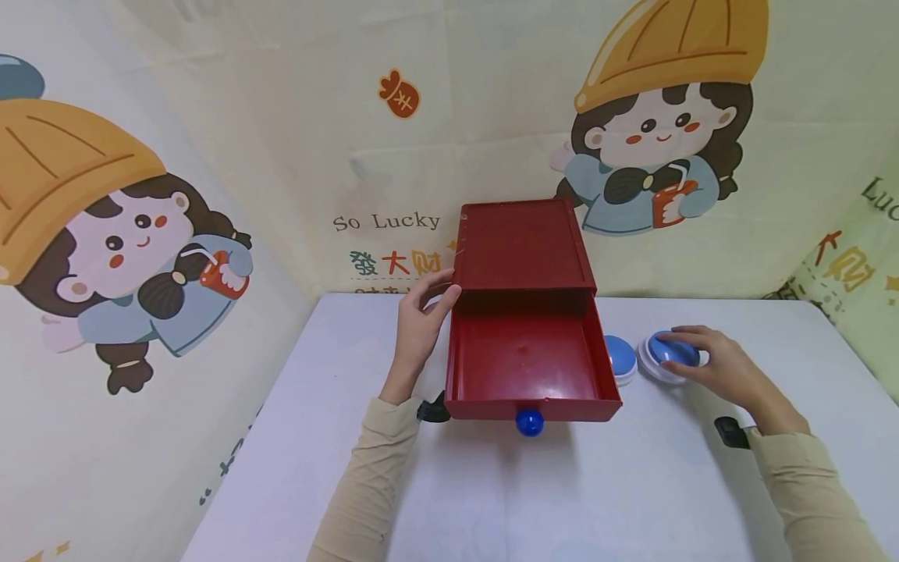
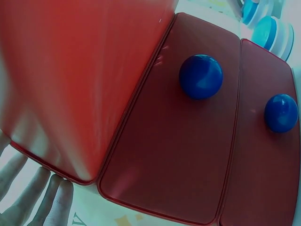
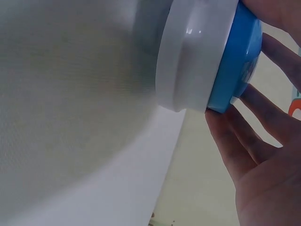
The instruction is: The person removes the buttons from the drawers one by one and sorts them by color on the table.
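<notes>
A red drawer cabinet (image 1: 523, 246) stands mid-table with its top drawer (image 1: 520, 411) pulled out; the drawer has a blue knob (image 1: 530, 422) and a bare floor. My left hand (image 1: 419, 324) rests against the cabinet's upper left side, its fingers (image 2: 56, 202) fairly straight at the edge. To the right of the cabinet, my right hand (image 1: 719, 367) grips a round white container by its blue top (image 1: 673, 349), thumb and fingers spread around the rim. Whether its white base (image 3: 193, 56) touches the table cannot be told.
A second white container with a blue top (image 1: 621, 356) sits between the held one and the cabinet. Below the pulled-out drawer, two closed drawer fronts (image 2: 169, 136) carry blue knobs (image 2: 201, 76). A printed cloth (image 1: 506, 156) hangs behind the white table (image 1: 506, 499).
</notes>
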### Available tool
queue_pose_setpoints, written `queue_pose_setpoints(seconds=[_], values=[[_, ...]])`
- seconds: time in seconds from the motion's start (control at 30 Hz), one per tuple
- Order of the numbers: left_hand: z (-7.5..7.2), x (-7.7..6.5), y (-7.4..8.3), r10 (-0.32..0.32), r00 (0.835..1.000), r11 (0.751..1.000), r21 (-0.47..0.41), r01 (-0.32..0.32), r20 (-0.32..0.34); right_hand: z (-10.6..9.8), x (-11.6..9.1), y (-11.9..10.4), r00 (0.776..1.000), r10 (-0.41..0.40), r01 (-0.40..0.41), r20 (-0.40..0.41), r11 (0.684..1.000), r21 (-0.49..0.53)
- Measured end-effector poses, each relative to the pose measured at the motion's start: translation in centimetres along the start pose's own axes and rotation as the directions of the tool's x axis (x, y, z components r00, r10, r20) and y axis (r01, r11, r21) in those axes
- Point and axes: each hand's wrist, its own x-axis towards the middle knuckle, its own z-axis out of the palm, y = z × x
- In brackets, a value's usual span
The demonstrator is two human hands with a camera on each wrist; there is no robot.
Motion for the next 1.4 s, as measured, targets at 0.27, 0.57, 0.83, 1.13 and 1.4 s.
queue_pose_setpoints(seconds=[0.27,0.57,0.83,1.13,1.4], values=[[0.0,0.0,-0.3,-0.003,1.0,1.0,-0.019,0.003,0.0,0.5,0.1,0.3,0.999,0.031,-0.03,0.044,0.999,-0.012],[-0.1,0.0,-0.4,0.01,1.0,1.0,-0.011,-0.01,0.001,0.9,0.3,0.2,0.998,0.042,-0.042,0.053,0.999,-0.008],[0.0,0.0,-0.4,0.006,1.0,1.0,-0.012,-0.006,-0.004,1.0,0.0,0.1,1.0,0.019,-0.019,0.018,1.0,0.002],[0.0,-0.1,-0.3,0.0,1.0,1.0,-0.018,0.0,-0.004,1.0,0.0,0.1,1.0,0.004,-0.004,-0.007,1.0,0.004],[0.0,0.0,-0.3,-0.001,1.0,1.0,-0.023,0.001,-0.006,0.7,0.0,-0.3,0.999,-0.031,0.031,-0.044,1.0,-0.005]])
